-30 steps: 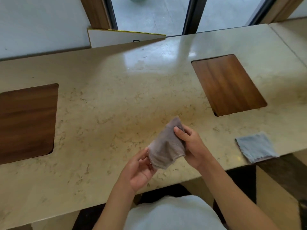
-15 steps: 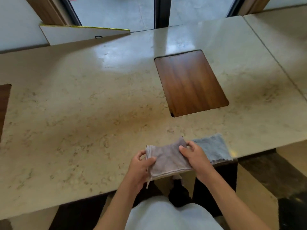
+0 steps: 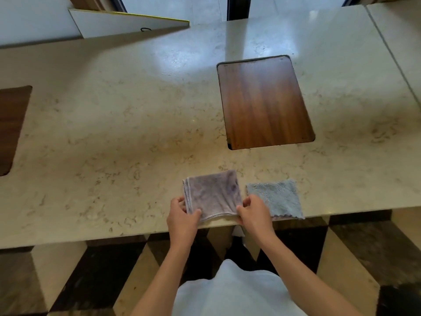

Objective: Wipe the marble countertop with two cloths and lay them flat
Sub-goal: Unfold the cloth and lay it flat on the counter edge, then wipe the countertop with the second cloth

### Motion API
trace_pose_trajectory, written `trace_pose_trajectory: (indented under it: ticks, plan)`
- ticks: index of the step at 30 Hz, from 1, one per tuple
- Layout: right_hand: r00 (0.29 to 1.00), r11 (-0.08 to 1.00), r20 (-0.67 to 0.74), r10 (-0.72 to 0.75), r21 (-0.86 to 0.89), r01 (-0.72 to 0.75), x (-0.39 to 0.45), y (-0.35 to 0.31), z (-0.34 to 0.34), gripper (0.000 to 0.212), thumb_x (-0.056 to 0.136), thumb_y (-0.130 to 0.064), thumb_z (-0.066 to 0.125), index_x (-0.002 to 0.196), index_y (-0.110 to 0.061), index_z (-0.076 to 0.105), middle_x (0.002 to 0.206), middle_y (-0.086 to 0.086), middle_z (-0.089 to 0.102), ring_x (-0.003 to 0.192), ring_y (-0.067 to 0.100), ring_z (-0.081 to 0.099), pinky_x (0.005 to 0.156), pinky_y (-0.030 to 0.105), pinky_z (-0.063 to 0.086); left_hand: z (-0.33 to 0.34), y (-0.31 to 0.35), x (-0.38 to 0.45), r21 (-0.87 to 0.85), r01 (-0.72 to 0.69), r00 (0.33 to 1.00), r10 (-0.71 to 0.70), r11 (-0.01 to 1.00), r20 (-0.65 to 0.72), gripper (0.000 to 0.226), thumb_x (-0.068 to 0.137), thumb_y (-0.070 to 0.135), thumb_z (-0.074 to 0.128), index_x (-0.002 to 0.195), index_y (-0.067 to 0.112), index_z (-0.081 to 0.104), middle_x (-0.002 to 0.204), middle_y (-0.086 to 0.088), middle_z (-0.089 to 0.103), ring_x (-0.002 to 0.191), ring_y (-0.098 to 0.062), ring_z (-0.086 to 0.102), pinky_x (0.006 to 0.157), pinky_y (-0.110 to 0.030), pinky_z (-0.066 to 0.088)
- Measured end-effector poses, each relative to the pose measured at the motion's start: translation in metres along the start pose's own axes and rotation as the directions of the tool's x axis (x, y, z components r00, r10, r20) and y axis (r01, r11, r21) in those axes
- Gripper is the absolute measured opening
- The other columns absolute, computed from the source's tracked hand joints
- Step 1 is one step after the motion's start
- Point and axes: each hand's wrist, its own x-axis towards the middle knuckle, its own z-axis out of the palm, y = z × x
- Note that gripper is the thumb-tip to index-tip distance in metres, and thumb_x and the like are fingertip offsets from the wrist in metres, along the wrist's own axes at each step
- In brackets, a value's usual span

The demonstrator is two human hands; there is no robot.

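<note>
At the near edge of the marble countertop, both hands are on the mauve cloth. Her or his left hand pinches the cloth's near left corner between thumb and fingers, and the right hand pinches the near right corner the same way. Between them the cloth lies folded and nearly flat on the stone, its layered hem showing along the left side and its near edge almost level with the counter's lip.

Just beside it on the right lies the grey-blue cloth, flat and fluffy, with a thin strip of marble between the two; the right hand's knuckles overlap its near left corner. Its scalloped near edge sits right at the counter's lip.

Beyond the cloths, a wooden inset panel is let into the stone, well apart from them. A second wooden inset shows at the far left. Bare marble runs wide to the left of the hands. A white board leans at the back edge.
</note>
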Motion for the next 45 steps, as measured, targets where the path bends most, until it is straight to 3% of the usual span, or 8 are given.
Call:
trace_pose_trajectory:
  ticks: [16, 20, 25, 28, 33, 35, 39, 45]
  plan:
    - [0.989, 0.956, -0.036, -0.146, -0.264, 0.131, -0.022, 0.018, -0.02, 0.023, 0.101, -0.028, 0.057, 0.082, -0.017, 0.053, 0.074, 0.003, 0.064, 0.067, 0.021, 0.063, 0.062, 0.042, 0.058, -0.006, -0.012, -0.005, 0.226, -0.047, 0.998, 0.056, 0.973, -0.032, 0.05, 0.085, 0.003, 0.072, 0.126, 0.02, 0.048, 0.113, -0.007, 0.056, 0.09, -0.016, 0.061, 0.049, -0.014, 0.047]
    - [0.974, 0.994, -0.196, -0.111, -0.004, 0.112, -0.005, 0.024, -0.069, 0.018, 0.101, -0.015, 0.056, 0.084, -0.015, 0.061, 0.075, 0.003, 0.067, 0.067, 0.02, 0.067, 0.068, 0.046, 0.061, 0.015, 0.005, -0.002, 0.472, -0.245, 0.95, 0.307, 0.847, -0.057, 0.053, 0.081, 0.007, 0.07, 0.129, 0.02, 0.052, 0.123, -0.007, 0.047, 0.111, -0.022, 0.045, 0.089, -0.033, 0.045]
    - [0.894, 0.969, -0.388, -0.223, -0.187, 0.16, 0.043, 0.047, -0.118, 0.017, 0.096, -0.015, 0.063, 0.113, -0.014, 0.065, 0.103, 0.005, 0.066, 0.098, 0.025, 0.061, 0.087, 0.043, 0.055, 0.081, 0.047, -0.006, 0.48, -0.644, 0.754, 0.601, 0.596, 0.264, 0.025, 0.09, 0.017, 0.065, 0.116, 0.019, 0.067, 0.11, 0.002, 0.064, 0.106, -0.02, 0.054, 0.087, -0.027, 0.033]
    - [0.95, 0.931, -0.195, -0.244, -0.321, 0.173, 0.065, 0.052, -0.123, 0.035, 0.091, -0.023, 0.072, 0.125, -0.022, 0.063, 0.114, 0.001, 0.062, 0.11, 0.025, 0.053, 0.097, 0.042, 0.048, 0.113, 0.065, -0.001, 0.53, -0.706, 0.698, 0.591, 0.47, 0.405, 0.033, 0.093, 0.031, 0.064, 0.125, 0.028, 0.06, 0.112, 0.008, 0.061, 0.109, -0.017, 0.052, 0.089, -0.029, 0.029]
    - [0.955, 0.949, -0.212, -0.206, -0.28, 0.143, 0.068, 0.05, -0.123, 0.021, 0.087, -0.018, 0.076, 0.08, -0.02, 0.056, 0.092, -0.001, 0.059, 0.095, 0.025, 0.048, 0.082, 0.04, 0.045, 0.125, 0.079, 0.013, 0.682, -0.647, 0.748, 0.46, 0.341, 0.479, 0.017, 0.091, 0.04, 0.064, 0.099, 0.027, 0.056, 0.099, 0.007, 0.057, 0.098, -0.019, 0.043, 0.081, -0.034, 0.023]
    - [0.962, 0.967, -0.195, -0.193, -0.201, 0.153, 0.068, 0.049, -0.127, 0.021, 0.088, -0.015, 0.073, 0.08, -0.017, 0.054, 0.089, 0.001, 0.056, 0.089, 0.024, 0.05, 0.073, 0.034, 0.043, 0.126, 0.083, 0.015, 0.654, -0.658, 0.747, 0.433, 0.374, 0.504, 0.015, 0.09, 0.033, 0.064, 0.088, 0.025, 0.052, 0.093, 0.006, 0.051, 0.094, -0.019, 0.041, 0.082, -0.034, 0.027]
    - [0.97, 0.96, -0.154, -0.19, 0.178, 0.216, 0.048, 0.031, -0.142, 0.013, 0.095, -0.012, 0.066, 0.092, -0.005, 0.055, 0.083, 0.007, 0.055, 0.075, 0.018, 0.052, 0.066, 0.028, 0.044, 0.106, 0.094, 0.015, 0.181, -0.48, 0.784, 0.327, 0.859, 0.527, 0.02, 0.086, 0.009, 0.061, 0.075, 0.018, 0.047, 0.089, -0.006, 0.062, 0.089, -0.012, 0.061, 0.076, -0.033, 0.055]
    - [0.927, 0.864, -0.152, -0.343, 0.337, 0.375, 0.028, -0.017, -0.121, 0.008, 0.1, -0.019, 0.062, 0.1, -0.016, 0.069, 0.092, 0.002, 0.07, 0.085, 0.007, 0.066, 0.072, 0.025, 0.056, 0.048, 0.088, 0.014, -0.209, -0.204, 0.858, 0.277, 0.956, 0.432, 0.016, 0.095, 0.014, 0.062, 0.087, 0.016, 0.048, 0.076, -0.009, 0.052, 0.07, -0.021, 0.049, 0.06, -0.032, 0.041]
